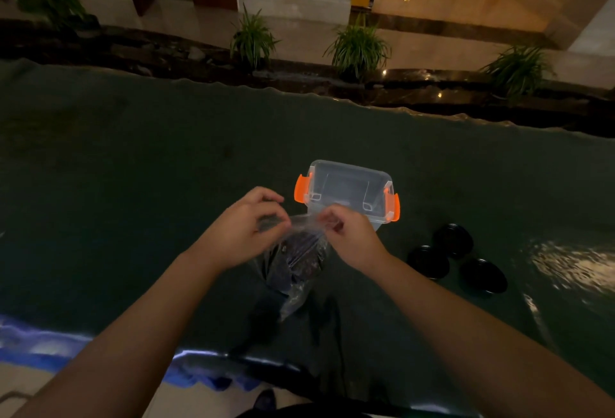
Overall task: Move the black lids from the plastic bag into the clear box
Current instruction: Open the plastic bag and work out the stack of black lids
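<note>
Both hands [244, 224] [349, 232] pinch plastic bag [296, 261] mouth | clear box [347, 189] 12 o'clock | three black lids [429, 261] 3 o'clock on tabletop [133, 167]

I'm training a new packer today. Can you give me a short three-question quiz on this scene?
1. True or false: the left hand and right hand both grip the top of the crinkled clear plastic bag.
2. How many round black lids lie loose on the dark green table cover?
3. The clear plastic box with orange latches is: A) lidded, B) open.

Key: 1 true; 2 three; 3 B.
</note>
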Tool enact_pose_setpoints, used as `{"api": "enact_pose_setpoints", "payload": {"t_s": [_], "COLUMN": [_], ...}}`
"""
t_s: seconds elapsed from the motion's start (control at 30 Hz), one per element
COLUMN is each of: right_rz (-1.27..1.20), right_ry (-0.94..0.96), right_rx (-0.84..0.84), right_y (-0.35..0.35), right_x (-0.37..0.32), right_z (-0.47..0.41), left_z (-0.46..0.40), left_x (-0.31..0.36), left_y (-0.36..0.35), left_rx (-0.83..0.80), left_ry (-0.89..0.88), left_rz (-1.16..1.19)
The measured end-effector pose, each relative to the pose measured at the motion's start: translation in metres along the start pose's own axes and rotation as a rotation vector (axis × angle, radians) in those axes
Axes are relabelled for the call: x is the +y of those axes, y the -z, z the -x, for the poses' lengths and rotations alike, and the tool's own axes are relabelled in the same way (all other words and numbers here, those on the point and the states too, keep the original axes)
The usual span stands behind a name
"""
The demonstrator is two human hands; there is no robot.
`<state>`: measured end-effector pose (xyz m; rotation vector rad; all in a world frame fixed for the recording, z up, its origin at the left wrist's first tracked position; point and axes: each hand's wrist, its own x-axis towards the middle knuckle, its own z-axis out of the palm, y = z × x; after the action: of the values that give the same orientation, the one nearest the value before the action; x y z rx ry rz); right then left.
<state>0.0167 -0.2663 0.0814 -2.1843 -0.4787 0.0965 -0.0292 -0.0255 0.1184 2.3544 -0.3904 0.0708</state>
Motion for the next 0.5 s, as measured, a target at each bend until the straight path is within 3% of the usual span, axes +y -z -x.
{"api": "enact_pose_setpoints", "payload": {"t_s": [0.23,0.5], "right_rz": [0.001,-0.104], "right_ry": [-0.007,-0.061], "right_rx": [-0.003,-0.086], "right_y": [0.002,0.010], "right_x": [0.002,0.002], "right_z": [0.004,0.008], "left_z": [-0.017,-0.022], "left_x": [0.007,0.009], "left_y": [-0.005,-0.028], "left_rx": [-0.154,-0.262], "left_ry": [0.165,0.231], "left_rz": [-0.456,-0.585]}}
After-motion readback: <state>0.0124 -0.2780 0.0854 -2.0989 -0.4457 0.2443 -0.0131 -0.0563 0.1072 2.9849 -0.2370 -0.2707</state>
